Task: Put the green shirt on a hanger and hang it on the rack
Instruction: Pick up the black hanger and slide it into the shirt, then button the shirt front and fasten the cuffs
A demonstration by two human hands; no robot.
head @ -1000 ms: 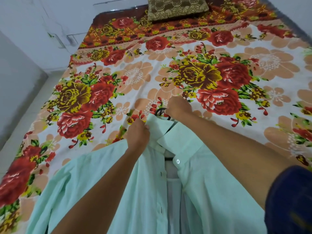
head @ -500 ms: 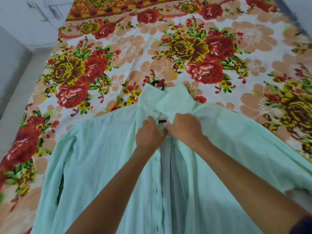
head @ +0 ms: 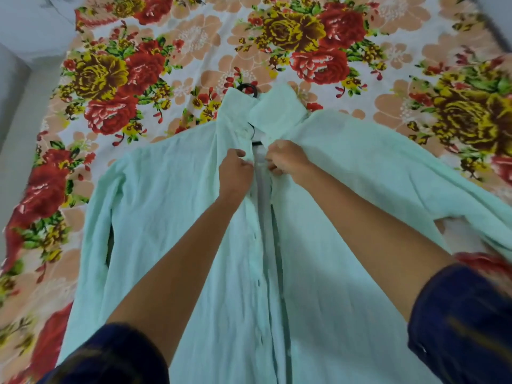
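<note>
Head view: we noted green shirt [head: 171,217] flat on bed [head: 194,51], hanger [head: 248,88] hook protruding past collar; left hand [head: 235,173] and right hand [head: 285,159] each pinched a placket edge, seemingly buttoning the top; lifting to the rack would follow.

The green shirt [head: 171,217] is covering nearly all of the black hanger [head: 248,89], whose hook is only peeking out above the collar, with a short dark piece showing in the open neck. The left hand [head: 235,173] and right hand [head: 285,159] are curling over the front edges, so their fingertips are staying hidden in the cloth. The shirt's hem and right sleeve are running off the bottom and right edges. The flowered bedsheet [head: 194,51] is blurring toward the corners.
</note>
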